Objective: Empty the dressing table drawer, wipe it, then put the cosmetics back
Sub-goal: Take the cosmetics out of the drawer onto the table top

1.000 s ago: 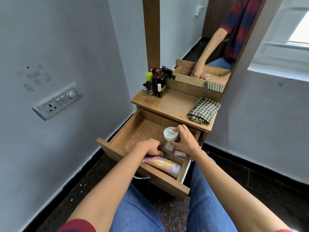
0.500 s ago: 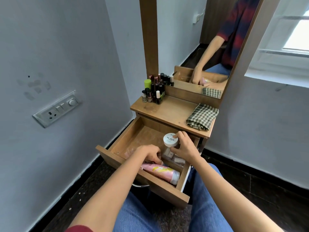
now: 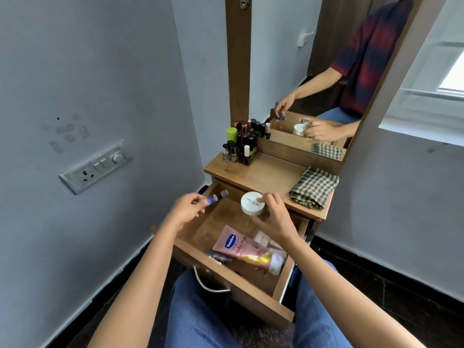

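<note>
Head view: right hand [image 3: 275,217] grips white jar [image 3: 252,204] above drawer [image 3: 241,290]

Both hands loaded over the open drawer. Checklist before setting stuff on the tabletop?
1. Left hand grips the small blue tube: ok.
2. Right hand grips the white jar: ok.
3. Bare tabletop between the nail polish bottles and the checked cloth: ok.
4. Drawer emptied: not ok, the pink tube lies inside with smaller items.
5. Jar lid tight: cannot tell.
</note>
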